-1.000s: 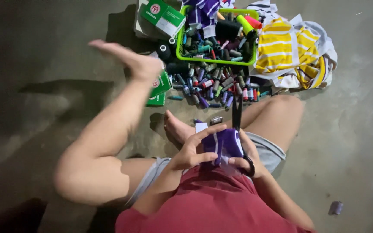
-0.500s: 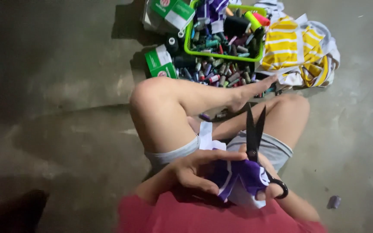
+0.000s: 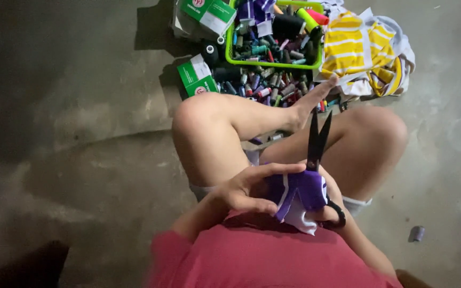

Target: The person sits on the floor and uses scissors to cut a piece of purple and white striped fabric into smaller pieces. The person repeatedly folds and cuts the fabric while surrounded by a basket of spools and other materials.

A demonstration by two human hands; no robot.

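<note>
The scene is dim, lit perhaps from above right. Deep shadow swallows the left side and lower-left corner of the concrete floor. The red shirt at the bottom edge is blurred and soft, while the green basket stays fairly crisp.

The folded cloth piece between the left hand and right hand is purple with white edging. The scissors above it are black. Beyond the hands, a lime-green plastic basket holds spools in many colours, beside a yellow-and-white striped garment and green-and-white boxes, seemingly cardboard.
</note>
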